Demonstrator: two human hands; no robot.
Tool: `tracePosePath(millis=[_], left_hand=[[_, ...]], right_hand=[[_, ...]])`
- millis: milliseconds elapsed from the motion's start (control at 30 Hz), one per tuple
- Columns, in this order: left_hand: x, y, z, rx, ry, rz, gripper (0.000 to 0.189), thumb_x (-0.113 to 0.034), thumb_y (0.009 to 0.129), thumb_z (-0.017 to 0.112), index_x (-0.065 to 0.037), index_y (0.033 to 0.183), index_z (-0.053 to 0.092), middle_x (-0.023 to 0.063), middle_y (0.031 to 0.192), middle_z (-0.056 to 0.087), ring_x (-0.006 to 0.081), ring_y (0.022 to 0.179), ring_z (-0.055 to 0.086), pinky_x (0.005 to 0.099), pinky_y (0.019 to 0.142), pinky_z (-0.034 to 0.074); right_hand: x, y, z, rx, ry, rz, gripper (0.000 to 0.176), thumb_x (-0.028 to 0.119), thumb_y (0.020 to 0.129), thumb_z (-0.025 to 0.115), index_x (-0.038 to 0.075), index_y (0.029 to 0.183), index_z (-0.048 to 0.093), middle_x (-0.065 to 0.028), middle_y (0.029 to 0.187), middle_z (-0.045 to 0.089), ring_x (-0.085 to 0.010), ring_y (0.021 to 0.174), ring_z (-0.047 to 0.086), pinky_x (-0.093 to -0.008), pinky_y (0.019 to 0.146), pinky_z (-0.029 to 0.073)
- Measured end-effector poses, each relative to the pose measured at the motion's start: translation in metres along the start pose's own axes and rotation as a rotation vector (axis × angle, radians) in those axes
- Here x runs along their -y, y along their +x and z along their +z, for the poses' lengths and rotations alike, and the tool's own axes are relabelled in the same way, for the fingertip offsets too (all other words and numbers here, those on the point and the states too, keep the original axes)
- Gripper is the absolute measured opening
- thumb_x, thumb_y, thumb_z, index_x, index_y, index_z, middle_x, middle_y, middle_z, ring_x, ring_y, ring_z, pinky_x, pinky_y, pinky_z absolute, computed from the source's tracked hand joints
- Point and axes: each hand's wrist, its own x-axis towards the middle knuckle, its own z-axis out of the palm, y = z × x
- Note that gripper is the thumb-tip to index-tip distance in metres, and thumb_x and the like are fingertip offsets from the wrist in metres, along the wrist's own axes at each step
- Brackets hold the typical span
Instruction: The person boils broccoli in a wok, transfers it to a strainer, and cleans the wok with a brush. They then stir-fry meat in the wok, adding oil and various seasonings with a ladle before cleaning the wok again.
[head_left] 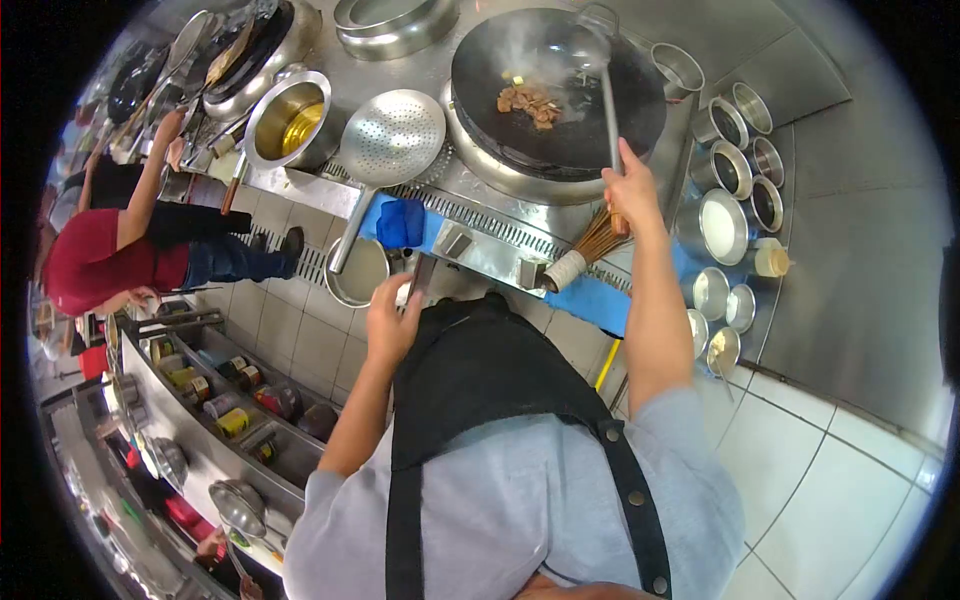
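My right hand (632, 190) is closed round the handle of a metal ladle (610, 110), whose bowl is over the far side of a dark wok (480, 70). Browned food pieces (530, 103) lie in the wok, with steam above them. My left hand (393, 318) is at the stove's front edge, its fingers round a dark, narrow handle (421, 278); what the handle belongs to is unclear. Between my hands, a bamboo brush (590, 245) rests on the ledge beside a blue cloth (590, 303).
Left of the wok are a perforated skimmer (393, 137), a pot of yellow oil (290, 120) and a blue cloth bundle (401, 223). Metal seasoning bowls (723, 226) line the right side. A person in red (95, 255) works at the left. Shelves (290, 460) stand behind.
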Motion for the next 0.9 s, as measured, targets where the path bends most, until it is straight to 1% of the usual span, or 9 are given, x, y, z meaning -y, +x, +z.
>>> tracePosePath(millis=[133,200,367,467,533,600,667,867,900], left_hand=[[-0.022,-0.028,-0.002,0.022,-0.074,-0.223,0.031,-0.012,0.092,0.073,-0.004,0.122,0.068,0.0179,0.123,0.07,0.0358,0.118,0.065,0.0439,0.102,0.049],[-0.027,-0.027,-0.005,-0.014,-0.078,-0.145,0.031,-0.013,0.092,0.073,-0.004,0.122,0.068,0.0181,0.121,0.07,0.0365,0.115,0.066,0.0434,0.1,0.05],[-0.027,-0.027,-0.011,-0.047,-0.061,-0.114,0.031,-0.012,0.092,0.072,-0.003,0.121,0.068,0.0182,0.121,0.07,0.0374,0.116,0.065,0.0429,0.1,0.051],[-0.021,-0.036,-0.012,-0.038,-0.065,-0.107,0.029,-0.012,0.092,0.072,-0.004,0.12,0.069,0.0174,0.121,0.07,0.0372,0.117,0.065,0.0432,0.1,0.051],[-0.017,-0.041,-0.013,-0.037,-0.076,-0.101,0.028,-0.012,0.094,0.071,-0.004,0.121,0.069,0.0167,0.121,0.071,0.0352,0.116,0.066,0.042,0.1,0.051],[-0.012,-0.049,-0.015,-0.027,-0.082,-0.075,0.028,-0.014,0.095,0.071,-0.004,0.122,0.07,0.016,0.12,0.071,0.0335,0.116,0.066,0.041,0.1,0.051],[-0.003,-0.057,-0.027,-0.059,-0.052,-0.129,0.028,-0.015,0.095,0.071,-0.005,0.122,0.07,0.016,0.121,0.071,0.0338,0.117,0.066,0.0413,0.101,0.051],[0.073,-0.116,-0.066,0.182,-0.06,-0.279,0.037,-0.029,0.096,0.071,-0.007,0.126,0.068,0.0179,0.124,0.071,0.0384,0.116,0.066,0.0444,0.1,0.052],[0.095,-0.132,-0.072,0.424,0.109,-0.363,0.04,-0.03,0.094,0.072,-0.006,0.126,0.068,0.018,0.123,0.071,0.0384,0.115,0.067,0.046,0.099,0.053]], right_hand=[[0.009,-0.026,-0.026,0.278,-0.244,-0.145,0.074,0.01,0.092,0.065,0.021,0.161,0.042,-0.0172,0.088,0.071,-0.0231,0.067,0.066,-0.0359,0.069,0.054],[0.002,-0.058,-0.052,0.301,-0.489,-0.468,0.074,0.008,0.091,0.065,0.021,0.16,0.043,-0.0223,0.103,0.073,-0.0326,0.084,0.071,-0.0382,0.08,0.054],[0.001,-0.112,-0.062,0.189,-0.358,-0.165,0.068,0.01,0.093,0.063,0.016,0.158,0.046,-0.0199,0.139,0.066,-0.0338,0.123,0.067,-0.0374,0.103,0.05],[-0.045,-0.135,-0.001,-0.106,-0.242,-0.359,0.068,0.01,0.094,0.065,0.015,0.159,0.044,-0.0194,0.142,0.065,-0.0332,0.127,0.065,-0.0377,0.105,0.048],[-0.084,-0.137,0.017,-0.036,-0.222,-0.17,0.072,0.01,0.095,0.066,0.013,0.161,0.037,-0.0206,0.141,0.064,-0.0325,0.126,0.064,-0.0389,0.108,0.046],[-0.119,-0.136,0.026,-0.163,-0.408,-0.276,0.066,0.012,0.098,0.064,0.009,0.159,0.038,-0.02,0.109,0.073,-0.0317,0.087,0.073,-0.0412,0.077,0.056],[-0.063,-0.177,0.034,0.04,0.135,0.1,0.048,0.014,0.102,0.063,0.005,0.147,0.048,0.0014,0.069,0.049,-0.0063,0.047,0.044,-0.0256,0.041,0.036],[0.035,-0.273,0.063,0.587,0.327,0.206,0.053,0.013,0.103,0.061,0.005,0.153,0.044,0.0022,0.071,0.05,-0.0061,0.047,0.043,-0.0221,0.042,0.036],[0.048,-0.287,0.074,0.772,0.346,0.237,0.056,0.013,0.102,0.063,0.005,0.154,0.044,0.0025,0.072,0.051,-0.0059,0.048,0.044,-0.0217,0.043,0.036]])
